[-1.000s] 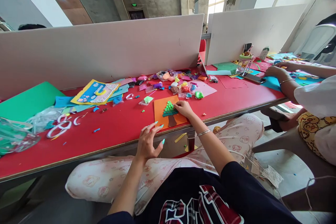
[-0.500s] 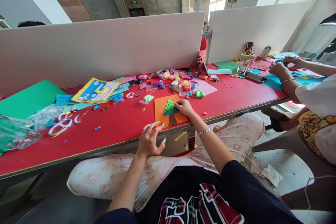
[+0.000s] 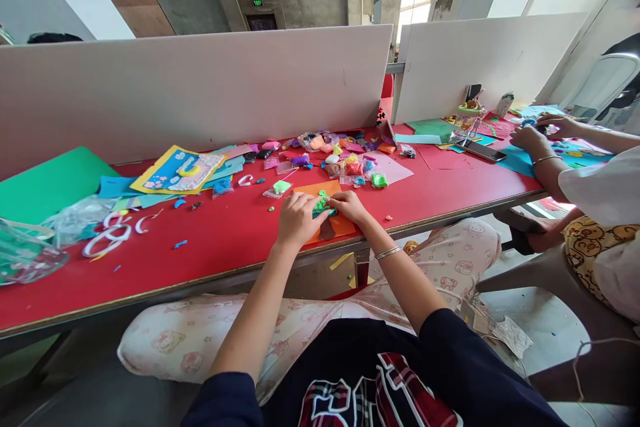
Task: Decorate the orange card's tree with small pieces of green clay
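Note:
On the red table in front of me lies an orange sheet of paper (image 3: 345, 225) bearing a clay tree (image 3: 322, 202) with bright green dots, a darker green lower edge and a brown trunk. My left hand (image 3: 297, 219) rests over the sheet's left side, its fingers bent at the tree and their tips partly hidden. From the right, my right hand (image 3: 350, 205) presses closed fingertips against the tree's right edge. Whatever those fingers may pinch is too small to make out. Both hands nearly meet over the tree.
Behind the sheet are bagged coloured clays (image 3: 353, 165) in a heap. To the left lie a yellow-edged blue card (image 3: 177, 170), white scissors (image 3: 107, 239) and a clear container (image 3: 30, 260). At right are a phone (image 3: 481, 150) and another person's hands (image 3: 533, 140). A white partition (image 3: 200, 93) stands behind.
My left hand has moved up and forward from the table edge onto the orange paper, its spread fingers now bent at the tree. My right hand stays at the tree's right side.

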`<state>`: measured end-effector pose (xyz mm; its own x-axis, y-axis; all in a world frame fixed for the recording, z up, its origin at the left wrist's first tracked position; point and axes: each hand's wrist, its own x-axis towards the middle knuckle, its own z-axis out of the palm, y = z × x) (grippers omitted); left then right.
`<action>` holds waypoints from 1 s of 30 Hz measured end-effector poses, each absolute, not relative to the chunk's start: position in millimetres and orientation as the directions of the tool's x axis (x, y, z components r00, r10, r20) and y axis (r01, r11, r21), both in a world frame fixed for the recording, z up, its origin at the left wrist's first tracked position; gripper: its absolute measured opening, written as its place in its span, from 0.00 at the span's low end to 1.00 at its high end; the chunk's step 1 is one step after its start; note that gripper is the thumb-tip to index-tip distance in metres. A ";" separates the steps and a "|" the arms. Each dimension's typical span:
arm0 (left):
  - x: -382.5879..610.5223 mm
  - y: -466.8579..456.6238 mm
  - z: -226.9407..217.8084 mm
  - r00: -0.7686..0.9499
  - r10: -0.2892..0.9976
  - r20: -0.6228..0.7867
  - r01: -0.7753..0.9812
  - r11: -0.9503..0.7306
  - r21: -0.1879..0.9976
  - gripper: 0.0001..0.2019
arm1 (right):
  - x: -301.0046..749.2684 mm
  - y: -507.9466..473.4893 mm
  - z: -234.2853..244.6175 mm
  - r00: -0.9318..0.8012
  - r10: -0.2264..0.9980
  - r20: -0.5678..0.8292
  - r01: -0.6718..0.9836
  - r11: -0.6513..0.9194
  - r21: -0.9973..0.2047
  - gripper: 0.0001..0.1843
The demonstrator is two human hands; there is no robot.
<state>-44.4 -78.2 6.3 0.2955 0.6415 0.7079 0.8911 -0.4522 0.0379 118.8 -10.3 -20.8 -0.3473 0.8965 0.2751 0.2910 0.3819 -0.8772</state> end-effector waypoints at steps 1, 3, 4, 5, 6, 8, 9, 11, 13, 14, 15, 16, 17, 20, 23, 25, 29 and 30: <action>-41.4 -74.3 7.8 0.312 0.652 0.691 0.894 -0.448 0.019 0.13 | 119.0 -10.3 -20.7 -0.357 0.895 0.269 0.277 0.376 -0.884 0.21; -37.9 -69.8 8.2 0.332 0.665 0.669 0.898 -0.440 -0.007 0.13 | 119.2 -10.0 -20.8 -0.367 0.891 0.266 0.252 0.371 -0.894 0.23; -37.1 -68.7 7.5 0.333 0.667 0.666 0.900 -0.436 -0.013 0.13 | 119.2 -9.9 -20.8 -0.371 0.891 0.263 0.245 0.367 -0.897 0.24; -36.8 -67.9 6.5 0.331 0.667 0.667 0.902 -0.431 -0.015 0.13 | 119.2 -9.9 -20.9 -0.375 0.891 0.257 0.242 0.361 -0.900 0.25; -36.8 -67.2 5.4 0.325 0.666 0.671 0.904 -0.427 -0.014 0.14 | 119.2 -9.9 -20.8 -0.379 0.891 0.249 0.241 0.355 -0.903 0.25; -37.1 -65.9 3.0 0.310 0.664 0.680 0.908 -0.419 -0.005 0.14 | 119.0 -10.1 -20.3 -0.387 0.890 0.240 0.236 0.348 -0.907 0.26; -37.1 -65.1 1.9 0.304 0.664 0.684 0.909 -0.416 0.000 0.13 | 118.9 -10.5 -19.8 -0.389 0.889 0.243 0.229 0.349 -0.909 0.26; -37.0 -63.4 -0.2 0.298 0.661 0.688 0.909 -0.417 0.006 0.13 | 118.9 -11.5 -18.4 -0.384 0.885 0.262 0.206 0.359 -0.910 0.27; -36.5 -62.1 -2.0 0.306 0.655 0.690 0.904 -0.428 0.006 0.13 | 119.0 -12.8 -16.6 -0.379 0.880 0.286 0.185 0.375 -0.909 0.27; -36.3 -61.7 -2.6 0.313 0.653 0.690 0.900 -0.436 0.005 0.13 | 119.2 -13.4 -15.8 -0.380 0.877 0.293 0.179 0.381 -0.907 0.27; -36.2 -61.4 -3.1 0.319 0.651 0.689 0.897 -0.443 0.003 0.13 | 119.4 -14.0 -15.1 -0.382 0.875 0.296 0.176 0.384 -0.907 0.27; -36.1 -61.4 -3.4 0.325 0.651 0.686 0.894 -0.448 0.002 0.13 | 119.6 -14.4 -14.6 -0.385 0.874 0.296 0.174 0.384 -0.907 0.26; -36.1 -61.5 -3.4 0.331 0.650 0.684 0.892 -0.453 -0.001 0.13 | 119.8 -14.6 -14.4 -0.386 0.875 0.294 0.174 0.382 -0.908 0.26; -36.3 -62.3 -2.9 0.367 0.633 0.681 0.883 -0.468 -0.040 0.13 | 120.2 -14.1 -15.4 -0.380 0.884 0.273 0.187 0.363 -0.913 0.26; -36.0 -63.0 -2.6 0.412 0.594 0.690 0.868 -0.487 -0.099 0.14 | 120.2 -12.3 -18.0 -0.367 0.896 0.252 0.211 0.344 -0.915 0.26; -35.4 -63.3 -3.0 0.428 0.569 0.702 0.857 -0.502 -0.116 0.14 | 119.8 -11.1 -19.8 -0.362 0.898 0.250 0.220 0.343 -0.913 0.25; -36.8 -64.5 -4.0 0.422 0.518 0.744 0.839 -0.534 -0.104 0.11 | 118.5 -9.5 -21.9 -0.323 0.906 0.272 0.235 0.355 -0.905 0.22; -38.8 -64.9 -4.2 0.409 0.511 0.756 0.837 -0.540 -0.087 0.11 | 118.3 -9.2 -22.2 -0.298 0.912 0.280 0.239 0.356 -0.904 0.21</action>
<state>-38.8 -64.9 -4.2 0.4088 0.5110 0.7562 0.8370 -0.5402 -0.0875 118.3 -9.2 -22.2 -0.2979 0.9125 0.2804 0.2387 0.3556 -0.9036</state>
